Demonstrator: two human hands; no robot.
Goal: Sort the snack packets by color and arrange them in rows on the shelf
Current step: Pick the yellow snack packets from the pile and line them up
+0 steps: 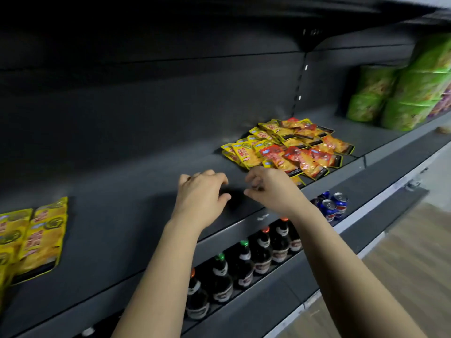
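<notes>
A mixed heap of snack packets (pixel 288 146) lies on the dark shelf (pixel 136 191), yellow ones on its left side and red-orange ones on its right. At the far left edge, yellow packets (pixel 36 236) lie flat in neat rows. Both my hands hover over the bare middle of the shelf. My left hand (pixel 201 195) has its fingers loosely curled and holds nothing. My right hand (pixel 267 187) is just below the near edge of the heap, fingers loosely bent, with nothing visibly in it.
Green snack bags (pixel 400 93) are stacked at the right end of the same shelf. On the shelf below stand several dark bottles (pixel 244 267) and blue soda cans (pixel 333 203). A wooden floor (pixel 410 276) shows at the lower right.
</notes>
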